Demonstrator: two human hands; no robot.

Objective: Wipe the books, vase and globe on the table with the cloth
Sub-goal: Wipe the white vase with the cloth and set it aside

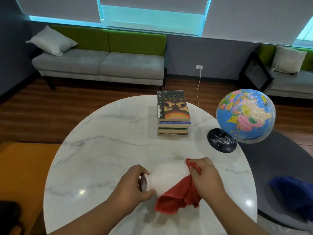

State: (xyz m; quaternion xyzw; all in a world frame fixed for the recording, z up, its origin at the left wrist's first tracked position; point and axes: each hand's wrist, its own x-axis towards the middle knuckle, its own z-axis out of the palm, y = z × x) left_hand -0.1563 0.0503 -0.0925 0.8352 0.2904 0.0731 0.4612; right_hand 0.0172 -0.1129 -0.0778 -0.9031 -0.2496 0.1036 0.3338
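Observation:
A white vase is tipped on its side over the near part of the round marble table, its mouth pointing left. My left hand grips the vase by its neck and rim. My right hand holds a red cloth bunched against the vase's right end, and the cloth hangs down below the vase. A stack of several books lies at the table's far side. A blue globe on a black round base stands at the right edge.
A dark grey seat with a blue cloth on it sits to the right of the table. A grey and green sofa stands behind, and a white cable hangs from a wall socket. An orange surface lies to the left.

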